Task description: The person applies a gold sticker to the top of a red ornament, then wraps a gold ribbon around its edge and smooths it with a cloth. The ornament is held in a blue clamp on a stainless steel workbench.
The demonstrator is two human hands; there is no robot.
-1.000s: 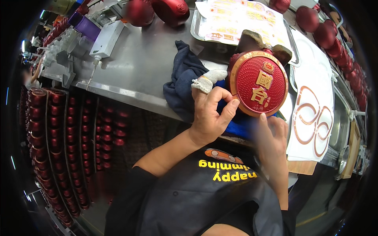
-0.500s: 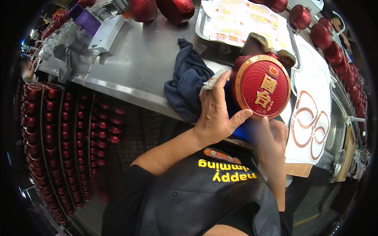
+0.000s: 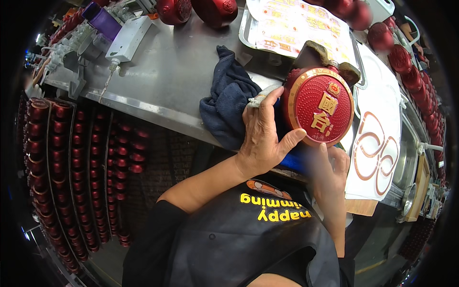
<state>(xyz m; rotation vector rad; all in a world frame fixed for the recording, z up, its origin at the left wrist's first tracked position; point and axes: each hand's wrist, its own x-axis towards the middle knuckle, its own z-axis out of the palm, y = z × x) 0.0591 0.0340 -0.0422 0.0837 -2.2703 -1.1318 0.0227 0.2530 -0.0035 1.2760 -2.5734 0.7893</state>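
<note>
A round, red, gold-banded bottle (image 3: 321, 106) sits at the near right. The left hand (image 3: 260, 138) at its left has a wide grip; I cannot tell the grip of the blurred right hand (image 3: 331, 167).

Left hand (image 3: 260, 138) spread, thumb (image 3: 292, 139) extended, right hand (image 3: 331, 170) blurred, its fingers (image 3: 341, 160) seemingly half curled

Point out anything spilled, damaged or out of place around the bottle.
No spill or damage shows. Only the cloth stands out mildly: it lies crumpled at the near edge of the bench, left of the bottle, untidy compared with the flat white sheet.
</note>
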